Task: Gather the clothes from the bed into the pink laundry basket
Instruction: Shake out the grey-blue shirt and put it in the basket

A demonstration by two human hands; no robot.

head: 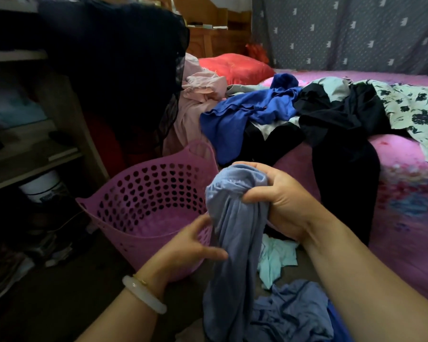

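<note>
A pale blue garment (235,233) hangs in front of me, bunched at its top. My right hand (277,196) grips that bunched top. My left hand (195,245) touches the cloth lower down with its fingers spread. Just left of the garment stands the pink laundry basket (124,211), its perforated wall facing me and nothing visible inside. On the bed (405,193) lie a royal blue garment (245,114), black clothes (336,124), a white floral piece (415,112) and a pale pink garment (203,92).
Open wooden shelves (30,154) stand at the left with a white bucket (42,186) underneath. A dark garment (124,70) hangs above the basket. A red pillow (235,66) lies at the bed's head. A light teal cloth (274,260) lies on the floor.
</note>
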